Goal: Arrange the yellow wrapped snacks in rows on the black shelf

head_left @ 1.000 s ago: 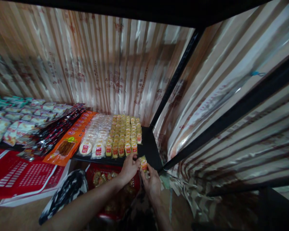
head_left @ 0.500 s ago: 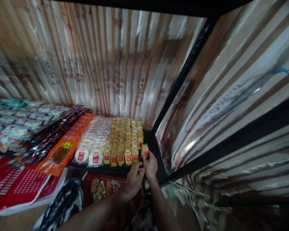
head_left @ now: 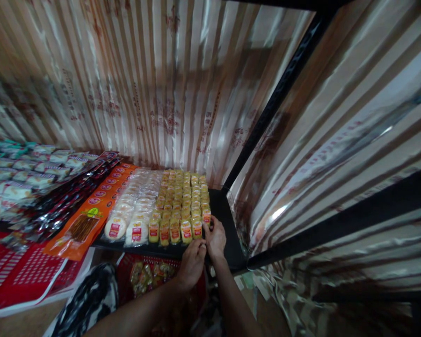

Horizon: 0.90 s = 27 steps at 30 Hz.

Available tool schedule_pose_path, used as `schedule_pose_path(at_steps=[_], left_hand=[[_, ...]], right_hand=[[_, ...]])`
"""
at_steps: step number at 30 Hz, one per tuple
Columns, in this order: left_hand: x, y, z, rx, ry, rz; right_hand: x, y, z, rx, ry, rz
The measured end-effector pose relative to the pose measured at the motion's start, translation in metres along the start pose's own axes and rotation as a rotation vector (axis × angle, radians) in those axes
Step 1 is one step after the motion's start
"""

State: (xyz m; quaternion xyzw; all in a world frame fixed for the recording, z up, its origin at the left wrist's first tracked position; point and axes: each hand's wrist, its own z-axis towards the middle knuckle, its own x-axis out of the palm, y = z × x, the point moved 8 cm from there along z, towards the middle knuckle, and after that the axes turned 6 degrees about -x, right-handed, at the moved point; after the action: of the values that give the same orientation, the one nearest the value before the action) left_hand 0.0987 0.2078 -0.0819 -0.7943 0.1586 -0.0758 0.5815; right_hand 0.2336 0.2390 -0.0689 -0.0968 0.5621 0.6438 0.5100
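Observation:
Rows of small yellow wrapped snack packs [head_left: 174, 229] with red and white labels stand on the black shelf [head_left: 228, 229]. At the front of the rightmost row, my right hand [head_left: 216, 238] has its thumb and fingers around one snack pack [head_left: 206, 216], upright against the row. My left hand [head_left: 193, 258] is at the shelf's front edge, its fingers curled together and meeting the right thumb. What the left fingertips hold, if anything, is hidden. White round packaged crackers [head_left: 136, 230] stand in rows left of the yellow packs.
A red basket [head_left: 124, 274] with more yellow packs [head_left: 143, 276] sits below the shelf. Orange snack bags [head_left: 86, 224] and white packs [head_left: 17, 189] lie further left. A black post [head_left: 266, 105] rises at the shelf's back corner, before striped sheeting [head_left: 182, 93].
My right hand has moved slightly left with the snack pack, which now stands against the rightmost row instead of apart from it. My left hand stays close beside it.

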Motion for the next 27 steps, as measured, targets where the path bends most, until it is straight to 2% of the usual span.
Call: schedule_pose_path(at_steps=[6,16,20,24,27], left_hand=[[0.002,0.004,0.001,0.032,0.025,0.009],[-0.002,0.004,-0.014,0.147,-0.040,0.206],[-0.007,0.014,-0.029,0.157,-0.072,0.256],[-0.016,0.029,-0.048,0.156,-0.031,0.297],[-0.030,0.060,-0.057,0.015,0.012,0.283]], right_hand=[[-0.002,-0.007,-0.003,0.060,-0.027,0.029],[-0.001,-0.009,-0.004,0.006,-0.075,0.033],[-0.012,-0.005,-0.009,-0.007,-0.120,0.054],[-0.028,0.002,-0.028,0.026,-0.162,0.092],[-0.035,0.007,-0.060,0.070,-0.189,0.205]])
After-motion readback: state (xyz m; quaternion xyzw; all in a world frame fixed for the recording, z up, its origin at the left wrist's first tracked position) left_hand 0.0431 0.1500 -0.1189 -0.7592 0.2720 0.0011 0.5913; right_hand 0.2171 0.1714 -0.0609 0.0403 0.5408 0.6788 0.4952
